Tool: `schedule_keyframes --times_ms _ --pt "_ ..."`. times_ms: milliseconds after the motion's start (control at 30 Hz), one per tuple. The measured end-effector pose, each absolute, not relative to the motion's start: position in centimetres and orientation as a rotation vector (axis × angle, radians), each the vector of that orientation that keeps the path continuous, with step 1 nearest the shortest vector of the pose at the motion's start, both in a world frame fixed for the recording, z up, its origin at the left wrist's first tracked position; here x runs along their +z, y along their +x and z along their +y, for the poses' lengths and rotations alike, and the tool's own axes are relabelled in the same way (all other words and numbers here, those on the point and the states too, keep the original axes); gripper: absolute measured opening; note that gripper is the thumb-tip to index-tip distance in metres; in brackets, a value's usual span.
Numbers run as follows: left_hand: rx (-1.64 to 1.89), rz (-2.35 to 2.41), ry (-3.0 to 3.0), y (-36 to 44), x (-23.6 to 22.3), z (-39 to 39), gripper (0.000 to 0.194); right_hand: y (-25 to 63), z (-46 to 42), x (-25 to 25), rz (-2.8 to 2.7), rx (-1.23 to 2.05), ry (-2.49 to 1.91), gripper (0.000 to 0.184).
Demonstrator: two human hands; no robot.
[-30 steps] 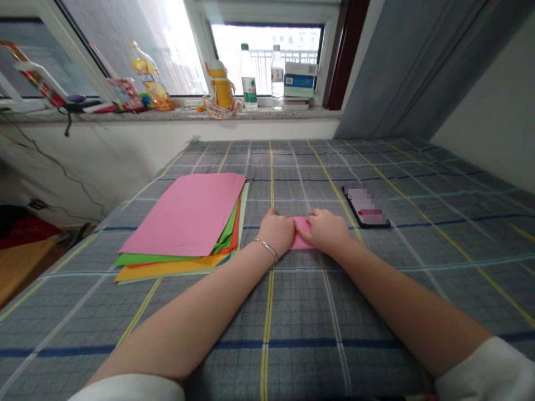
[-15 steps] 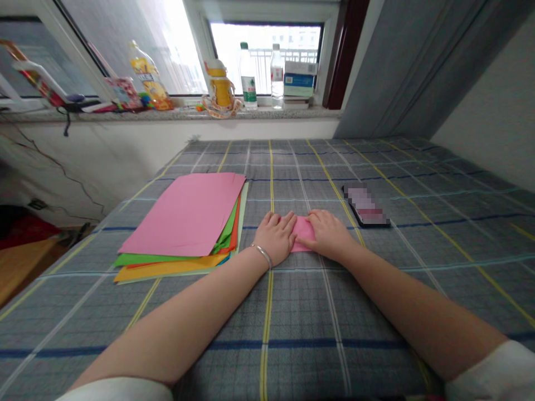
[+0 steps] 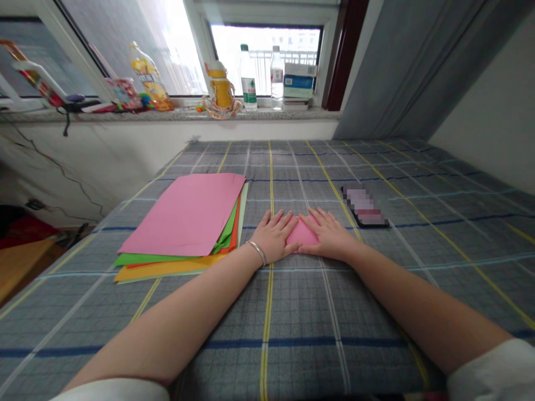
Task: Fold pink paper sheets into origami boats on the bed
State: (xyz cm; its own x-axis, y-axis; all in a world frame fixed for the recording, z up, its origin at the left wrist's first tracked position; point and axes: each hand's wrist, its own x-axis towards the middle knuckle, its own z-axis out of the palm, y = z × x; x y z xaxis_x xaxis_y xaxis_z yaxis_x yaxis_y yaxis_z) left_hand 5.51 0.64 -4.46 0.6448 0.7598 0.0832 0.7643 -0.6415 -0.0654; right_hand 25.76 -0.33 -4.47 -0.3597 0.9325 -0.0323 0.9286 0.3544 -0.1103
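Observation:
A small folded pink paper [image 3: 301, 235] lies on the grey plaid sheet [image 3: 292, 312] in the middle of the view. My left hand [image 3: 273, 235] lies flat on its left side, fingers stretched out, a thin bracelet on the wrist. My right hand [image 3: 328, 233] lies flat on its right side, fingers also stretched out. Both palms press down on the paper, and only its middle shows between them.
A stack of coloured paper sheets [image 3: 184, 225], pink on top, lies to the left. A dark phone [image 3: 364, 206] rests to the right. The windowsill [image 3: 175, 114] at the back carries bottles, a box and small items. A wall runs along the right.
Both hands have gone from curled knuckles pressing the pink paper to fingers laid out flat on it. The paper has stayed in place.

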Motion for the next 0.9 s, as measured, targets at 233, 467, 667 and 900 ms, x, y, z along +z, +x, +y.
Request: schedule_keyframes --times_ms 233,467,667,900 --pt "0.001 -1.318 -2.699 4.7 -3.9 -0.3 0.071 26.4 -0.7 -4.6 -2.601 0.089 -1.746 0.097" --pt "0.026 -1.388 -2.618 3.7 -3.8 -1.2 0.059 27.0 -1.3 -4.7 -2.593 0.078 -1.777 0.092" --pt "0.039 -1.481 -2.536 3.7 -3.7 -1.8 0.061 26.9 -1.7 -4.5 -2.582 0.072 -1.831 0.094" --pt "0.032 -1.58 -2.488 3.9 -3.5 -2.1 0.058 26.7 -1.9 -4.5 -2.537 0.056 -1.85 0.097"
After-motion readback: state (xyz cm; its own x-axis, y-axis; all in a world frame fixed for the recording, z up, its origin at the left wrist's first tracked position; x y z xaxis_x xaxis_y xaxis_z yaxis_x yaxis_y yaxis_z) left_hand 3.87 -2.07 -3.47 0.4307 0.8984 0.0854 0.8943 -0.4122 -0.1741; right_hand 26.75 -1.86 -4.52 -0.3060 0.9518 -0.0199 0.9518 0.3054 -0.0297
